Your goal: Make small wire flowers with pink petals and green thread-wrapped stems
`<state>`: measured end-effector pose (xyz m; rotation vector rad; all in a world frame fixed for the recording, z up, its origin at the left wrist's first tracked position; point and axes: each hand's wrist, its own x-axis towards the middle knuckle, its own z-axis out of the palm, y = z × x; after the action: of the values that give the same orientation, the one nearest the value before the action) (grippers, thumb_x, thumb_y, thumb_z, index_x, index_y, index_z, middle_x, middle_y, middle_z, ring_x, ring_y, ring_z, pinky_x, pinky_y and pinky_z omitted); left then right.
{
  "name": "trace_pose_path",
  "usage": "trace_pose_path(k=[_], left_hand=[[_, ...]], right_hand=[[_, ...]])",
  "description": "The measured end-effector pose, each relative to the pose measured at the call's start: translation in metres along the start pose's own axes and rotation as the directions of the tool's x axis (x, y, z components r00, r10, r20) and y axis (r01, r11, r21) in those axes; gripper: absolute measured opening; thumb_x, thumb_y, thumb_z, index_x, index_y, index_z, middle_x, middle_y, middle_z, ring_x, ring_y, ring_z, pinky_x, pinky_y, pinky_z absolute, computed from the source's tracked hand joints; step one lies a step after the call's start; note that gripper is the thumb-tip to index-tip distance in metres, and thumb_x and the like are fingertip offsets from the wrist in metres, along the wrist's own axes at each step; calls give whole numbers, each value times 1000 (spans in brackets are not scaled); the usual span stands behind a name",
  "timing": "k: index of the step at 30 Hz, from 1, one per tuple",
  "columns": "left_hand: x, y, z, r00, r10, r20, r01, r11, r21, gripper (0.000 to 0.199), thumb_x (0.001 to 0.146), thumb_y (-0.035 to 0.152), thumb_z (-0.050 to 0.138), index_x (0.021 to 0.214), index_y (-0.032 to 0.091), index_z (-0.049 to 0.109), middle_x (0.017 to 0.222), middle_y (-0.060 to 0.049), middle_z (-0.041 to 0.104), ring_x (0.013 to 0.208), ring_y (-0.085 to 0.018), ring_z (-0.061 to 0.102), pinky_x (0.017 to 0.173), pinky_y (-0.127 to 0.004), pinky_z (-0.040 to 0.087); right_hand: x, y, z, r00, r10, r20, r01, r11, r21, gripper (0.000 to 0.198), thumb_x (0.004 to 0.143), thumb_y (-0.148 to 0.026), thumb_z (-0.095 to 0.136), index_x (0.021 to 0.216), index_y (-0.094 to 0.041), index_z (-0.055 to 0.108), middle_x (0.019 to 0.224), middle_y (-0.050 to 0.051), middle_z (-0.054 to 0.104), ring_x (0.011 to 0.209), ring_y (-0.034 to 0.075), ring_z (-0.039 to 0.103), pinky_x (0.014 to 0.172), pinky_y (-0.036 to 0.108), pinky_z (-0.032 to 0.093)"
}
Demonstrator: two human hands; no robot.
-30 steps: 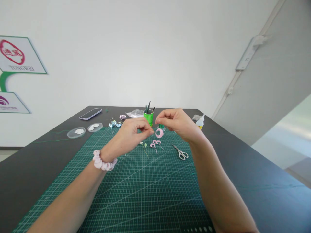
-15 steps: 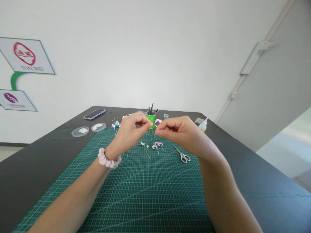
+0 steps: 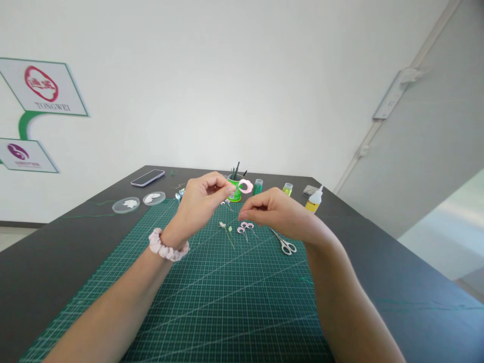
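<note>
My left hand is closed in a pinch on a pink petal piece, a rounded loop standing out past the fingertips. Lower and to the right, my right hand is also pinched, pointing left; what it holds, if anything, is too fine to make out. Below it on the green cutting mat lie several small pink petal loops on wire stems. Beside them is a small white bud on a green stem. White-handled scissors lie under the right wrist.
A green cup of tools stands behind the hands, with a green-filled jar, a yellow-green jar and a glue bottle rightward. At left are a phone and two clear dishes holding white pieces.
My right hand has dropped slightly, away from the left fingertips. The pink petal piece, partly hidden between the hands before, now shows fully at the left fingertips.
</note>
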<state>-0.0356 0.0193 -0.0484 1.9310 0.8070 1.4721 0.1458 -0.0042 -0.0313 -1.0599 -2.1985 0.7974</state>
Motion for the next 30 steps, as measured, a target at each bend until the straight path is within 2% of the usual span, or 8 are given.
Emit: trace_pose_path(k=[12, 20, 30], left_hand=[[1, 1, 0, 999, -49, 3, 49, 998, -45, 18, 78, 24, 62, 61, 17, 59, 63, 2, 57, 63, -10, 49, 63, -25, 41], [0, 0, 3, 995, -95, 5, 95, 983, -158, 19, 75, 22, 63, 57, 18, 58, 61, 2, 56, 62, -10, 50, 64, -25, 42], [1, -1, 5, 992, -122, 2, 120, 972, -202, 17, 75, 23, 63, 59, 18, 61, 60, 2, 57, 61, -10, 50, 66, -25, 44]], right_hand=[[6, 3, -1, 999, 41, 3, -41, 999, -13, 20, 80, -23, 59, 63, -15, 64, 55, -3, 50, 52, 8, 40, 49, 24, 32], [8, 5, 0, 999, 51, -5, -51, 999, -1, 19, 80, -23, 59, 63, -15, 64, 54, -4, 49, 52, 8, 39, 49, 25, 31], [9, 5, 0, 998, 69, -6, -69, 998, 3, 19, 80, -22, 60, 63, -15, 64, 52, -5, 46, 48, 6, 33, 46, 25, 26]])
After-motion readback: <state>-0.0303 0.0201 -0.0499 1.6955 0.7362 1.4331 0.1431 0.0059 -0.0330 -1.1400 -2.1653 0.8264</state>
